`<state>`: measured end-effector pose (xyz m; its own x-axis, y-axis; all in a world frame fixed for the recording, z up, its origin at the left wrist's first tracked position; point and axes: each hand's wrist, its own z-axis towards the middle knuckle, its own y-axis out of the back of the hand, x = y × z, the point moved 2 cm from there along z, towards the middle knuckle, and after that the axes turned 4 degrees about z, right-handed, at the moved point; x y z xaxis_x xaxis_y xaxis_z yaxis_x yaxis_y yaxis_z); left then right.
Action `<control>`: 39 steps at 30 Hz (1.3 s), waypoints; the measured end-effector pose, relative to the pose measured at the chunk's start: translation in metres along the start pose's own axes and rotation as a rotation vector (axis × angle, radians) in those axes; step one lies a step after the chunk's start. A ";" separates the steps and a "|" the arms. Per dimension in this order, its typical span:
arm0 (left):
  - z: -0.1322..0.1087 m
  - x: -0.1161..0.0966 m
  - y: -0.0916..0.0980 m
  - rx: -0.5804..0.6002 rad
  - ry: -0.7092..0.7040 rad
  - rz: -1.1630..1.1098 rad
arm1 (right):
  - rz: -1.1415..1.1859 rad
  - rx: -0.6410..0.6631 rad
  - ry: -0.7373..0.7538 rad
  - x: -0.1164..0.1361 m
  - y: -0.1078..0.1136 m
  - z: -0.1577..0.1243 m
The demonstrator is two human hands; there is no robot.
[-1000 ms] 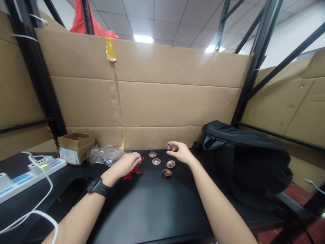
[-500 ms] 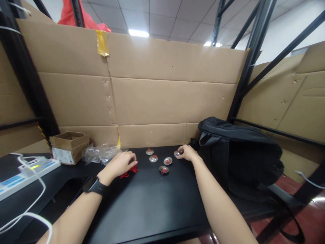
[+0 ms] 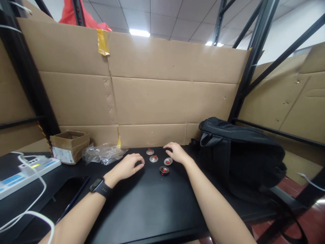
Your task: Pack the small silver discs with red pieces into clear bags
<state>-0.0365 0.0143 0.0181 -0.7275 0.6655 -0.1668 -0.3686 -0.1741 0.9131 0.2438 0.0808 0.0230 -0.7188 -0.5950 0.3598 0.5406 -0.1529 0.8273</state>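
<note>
One white power strip (image 3: 33,173) lies far to the left of the left fingers, with a dark, flat device (image 3: 67,193) between it and the watch wrist. A small cardboard box (image 3: 76,145) and crumpled clear plastic (image 3: 106,154) sit left of and beyond those fingers, all on the matte black tabletop (image 3: 152,210). Farther past both hands' fingers stands a creased cardboard panel (image 3: 152,61), under a tiled ceiling (image 3: 167,15); a black backpack (image 3: 241,159) slumps well right of the right fingers.

The left hand (image 3: 131,166) is curled, its thumb and fingers apart. Just right of its fingertips are four small metal finger cymbals with red cords: the farthest (image 3: 148,153), a second (image 3: 152,159) slightly nearer, then the nearest to the wearer (image 3: 161,169), and a fourth (image 3: 170,160) just below the right thumb. The right hand (image 3: 176,152) hovers with thumb and fingers apart, nothing visible between them.
</note>
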 end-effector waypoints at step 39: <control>0.001 -0.002 0.004 -0.147 0.223 0.173 | 0.353 -0.119 0.052 0.083 -0.023 -0.001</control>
<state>-0.0362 0.0134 0.0226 -0.8897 0.4441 -0.1056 -0.2961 -0.3852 0.8740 0.1722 0.0338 0.0339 -0.4575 -0.6660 0.5891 0.8007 -0.0204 0.5988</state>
